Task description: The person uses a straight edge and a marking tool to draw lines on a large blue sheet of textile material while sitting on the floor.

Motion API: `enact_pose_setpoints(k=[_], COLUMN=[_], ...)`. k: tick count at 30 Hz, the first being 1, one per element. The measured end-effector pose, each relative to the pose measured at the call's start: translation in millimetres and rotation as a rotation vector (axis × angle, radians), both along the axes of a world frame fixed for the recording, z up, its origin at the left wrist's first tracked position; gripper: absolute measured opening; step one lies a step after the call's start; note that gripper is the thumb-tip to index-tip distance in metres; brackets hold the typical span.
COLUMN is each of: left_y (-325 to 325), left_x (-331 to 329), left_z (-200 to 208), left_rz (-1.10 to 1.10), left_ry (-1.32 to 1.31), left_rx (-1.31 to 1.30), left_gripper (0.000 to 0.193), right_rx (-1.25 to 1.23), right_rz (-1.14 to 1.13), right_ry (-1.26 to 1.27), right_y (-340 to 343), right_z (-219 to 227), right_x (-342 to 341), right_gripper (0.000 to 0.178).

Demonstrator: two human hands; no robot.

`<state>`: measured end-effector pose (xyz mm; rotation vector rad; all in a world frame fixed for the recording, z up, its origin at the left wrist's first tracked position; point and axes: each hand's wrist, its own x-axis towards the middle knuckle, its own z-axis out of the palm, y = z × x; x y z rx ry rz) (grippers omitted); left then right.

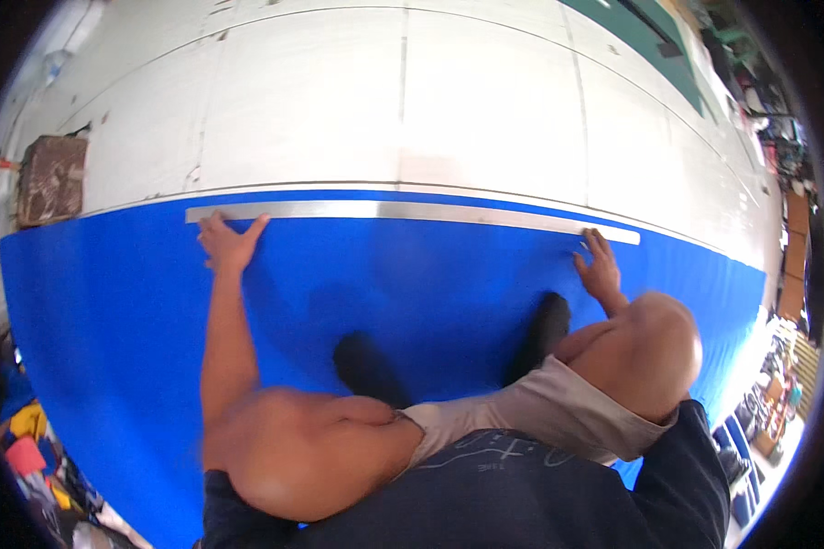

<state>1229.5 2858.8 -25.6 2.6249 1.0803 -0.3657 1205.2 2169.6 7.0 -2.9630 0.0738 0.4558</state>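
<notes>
A long, flat metal straightedge (pixel 384 209) lies across blue cloth (pixel 412 274), close along the cloth's far edge. Near its left end, my left hand (pixel 231 242) rests with thumb and fingers spread, the tips pressing on the near side of the metal. Toward the other end, my right hand (pixel 600 265) has its fingertips on the straightedge, thumb apart from the fingers. A small pale spot shows by those right fingertips; what it is I cannot make out. Neither hand is wrapped around the straightedge.
My dark-covered feet (pixel 368 361) stand on the cloth between my arms, knees bent. White panelled floor or board (pixel 485 101) stretches beyond the cloth. A worn brown block (pixel 53 178) sits at the left corner. Colourful items (pixel 27 453) lie lower left, with clutter along the right.
</notes>
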Motion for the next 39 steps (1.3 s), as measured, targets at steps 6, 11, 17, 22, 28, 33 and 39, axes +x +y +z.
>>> enact_pose_setpoints(k=[6,11,17,22,28,33,39], left_y=[6,0,2,4,9,1,8], left_x=[-5,-5,1,-1,1,4,-1], left_z=[20,26,29,26,35,36,36], left_rz=[0.05,0.063,0.065,0.059,0.001,0.067,0.087], left_ry=[0.019,0.019,0.028,0.024,0.113,0.009,0.073], left_rx=[-0.072,-0.085,-0.094,-0.088,-0.015,-0.102,-0.132], left_gripper=[0.125,0.126,0.123,0.119,0.123,0.136,0.136], right_rx=[-0.025,-0.035,-0.018,0.007,0.072,0.09,0.244], right_rz=[-0.015,-0.035,0.003,0.005,0.012,0.184,0.664], right_ry=[0.015,0.045,0.004,-0.008,-0.006,-0.139,-0.027], right_y=[16,15,6,7,17,-2,207], right_z=[0,0,-6,-7,-1,5,68], right_x=[6,9,8,10,21,114,256], right_gripper=[0.062,0.061,0.058,0.057,0.045,0.028,0.033])
